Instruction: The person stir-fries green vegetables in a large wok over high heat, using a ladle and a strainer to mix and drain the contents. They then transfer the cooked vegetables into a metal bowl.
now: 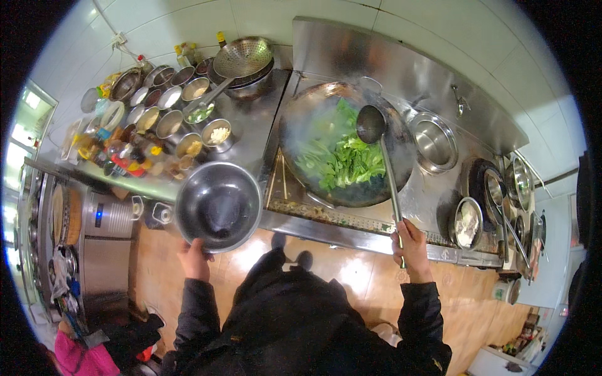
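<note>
My left hand point(195, 259) grips the rim of a large metal bowl point(219, 203), which is tilted toward me and has nothing but a wet sheen inside. My right hand point(411, 247) is wrapped round the handle of a long ladle point(372, 124). The ladle's dark bowl hangs over the right part of a big wok point(401, 164). Green leafy vegetables point(345, 156) lie heaped in the wok, with steam rising from them. The fingertips of my left hand under the bowl are hidden.
Several seasoning bowls point(169, 124) and bottles point(128, 156) crowd the left counter, beside a perforated strainer point(244, 57) on a pot. Right of the wok stand a metal pot point(434, 145) and a bowl of white stuff point(467, 224). A person in a pink sleeve point(84, 354) works at lower left.
</note>
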Motion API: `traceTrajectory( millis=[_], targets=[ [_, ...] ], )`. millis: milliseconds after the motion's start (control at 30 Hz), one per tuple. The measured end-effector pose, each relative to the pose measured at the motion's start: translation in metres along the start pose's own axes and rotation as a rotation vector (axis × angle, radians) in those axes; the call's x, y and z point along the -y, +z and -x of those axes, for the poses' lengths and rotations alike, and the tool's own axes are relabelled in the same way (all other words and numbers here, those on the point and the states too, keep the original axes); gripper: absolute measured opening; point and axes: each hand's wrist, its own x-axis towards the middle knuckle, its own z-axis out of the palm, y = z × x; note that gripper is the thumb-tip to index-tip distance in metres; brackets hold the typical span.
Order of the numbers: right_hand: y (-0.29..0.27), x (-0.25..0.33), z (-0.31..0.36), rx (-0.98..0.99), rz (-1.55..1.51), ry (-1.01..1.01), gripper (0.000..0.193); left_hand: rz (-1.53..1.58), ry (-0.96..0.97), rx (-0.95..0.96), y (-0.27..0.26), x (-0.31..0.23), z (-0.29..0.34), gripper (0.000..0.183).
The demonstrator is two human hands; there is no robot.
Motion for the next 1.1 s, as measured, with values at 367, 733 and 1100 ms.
traceTrajectory(
  millis=[367, 733, 1100],
  targets=[
    [0.005, -0.010, -0.001, -0.105, 0.009, -0.037, 0.025, 0.178, -0.359, -0.011, 0.009, 0.057, -0.063, 0.006],
    [0.025, -0.002, 0.014, -0.159, 0.155, -0.017, 0.023, 0.150, -0.417, 0.097, 0.038, 0.075, -0.123, 0.011],
    [0.015, -0.018, 0.031, -0.045, 0.877, -0.348, 0.040, 0.168, -0.477, 0.120, 0.023, 0.084, -0.133, 0.011]
  ],
)
